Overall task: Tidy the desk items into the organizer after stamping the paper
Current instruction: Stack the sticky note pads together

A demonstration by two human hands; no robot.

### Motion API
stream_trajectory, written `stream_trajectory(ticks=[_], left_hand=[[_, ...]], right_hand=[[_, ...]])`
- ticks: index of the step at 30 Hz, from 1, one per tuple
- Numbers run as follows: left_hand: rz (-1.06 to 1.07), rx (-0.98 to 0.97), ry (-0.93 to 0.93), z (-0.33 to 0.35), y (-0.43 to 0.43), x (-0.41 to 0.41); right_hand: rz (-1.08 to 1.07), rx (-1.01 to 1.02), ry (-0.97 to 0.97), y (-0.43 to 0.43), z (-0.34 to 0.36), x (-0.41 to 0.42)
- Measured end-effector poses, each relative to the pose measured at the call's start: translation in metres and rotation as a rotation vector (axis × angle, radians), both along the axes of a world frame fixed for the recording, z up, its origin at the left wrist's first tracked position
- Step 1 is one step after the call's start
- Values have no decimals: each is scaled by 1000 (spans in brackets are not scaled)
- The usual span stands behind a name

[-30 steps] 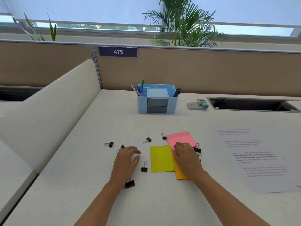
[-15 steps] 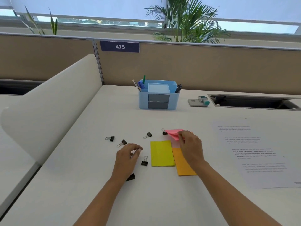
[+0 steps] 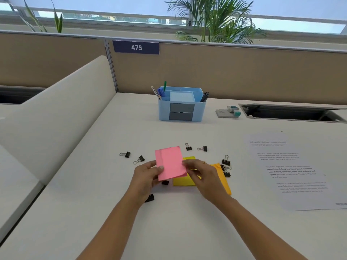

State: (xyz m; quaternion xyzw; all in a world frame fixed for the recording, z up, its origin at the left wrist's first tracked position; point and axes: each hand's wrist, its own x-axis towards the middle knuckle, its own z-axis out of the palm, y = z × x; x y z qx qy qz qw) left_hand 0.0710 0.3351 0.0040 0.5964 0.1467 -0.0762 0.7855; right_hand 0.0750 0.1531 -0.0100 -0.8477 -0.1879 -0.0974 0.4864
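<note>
Pink sticky notes [image 3: 170,163] are being held above the desk [image 3: 187,231] by both hands: the left hand [image 3: 148,176] is pinching the pad's near left edge, the right hand [image 3: 201,175] is gripping its right edge. Below them, yellow notes [image 3: 185,180] and orange notes [image 3: 222,177] are lying flat among scattered binder clips [image 3: 202,148]. A blue organizer [image 3: 181,105] is standing farther back.
</note>
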Motion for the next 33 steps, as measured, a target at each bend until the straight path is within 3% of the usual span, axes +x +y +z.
stream_trajectory(ticks=[2, 6, 11, 17, 21, 26, 33], left_hand=[[61, 3, -18, 0, 6, -1], [128, 32, -33, 0, 18, -3], [161, 61, -15, -3, 26, -2], [204, 55, -10, -3, 28, -1], [223, 46, -14, -3, 29, -2], [262, 24, 9, -5, 28, -2], [259, -54, 51, 3, 18, -1]], right_hand=[[-80, -61, 55, -2, 3, 5], [-229, -425, 197, -7, 3, 19], [-260, -740, 296, 4, 5, 27], [-289, -445, 424, 10, 10, 36], [-310, -377, 535, 11, 14, 40], [-314, -381, 479, 15, 13, 39], [-352, 40, 447, 13, 26, 34]])
